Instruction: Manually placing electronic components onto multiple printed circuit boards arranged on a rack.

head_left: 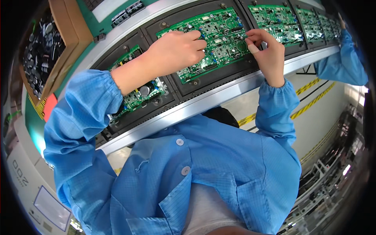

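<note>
A green circuit board panel (pixel 219 29) with many small parts lies in a black carrier frame (pixel 192 88) in front of me. My left hand (pixel 176 51) is above the panel's left half with its fingers curled together. Their tips are turned down and away, so anything they hold is hidden. Over the panel's right edge is my right hand (pixel 268 55), thumb and forefinger pinched close to the board. What sits in that pinch, if anything, is too small to make out. My left forearm crosses another circuit board (pixel 145 94), hiding part of it.
A metal rail (pixel 219 92) runs along the near side of the carriers. More green boards (pixel 276 25) continue to the right, where another person's blue sleeve (pixel 340 64) reaches in. At left stands a cardboard box (pixel 72 31) of black parts. Several black components (pixel 127 12) lie beyond.
</note>
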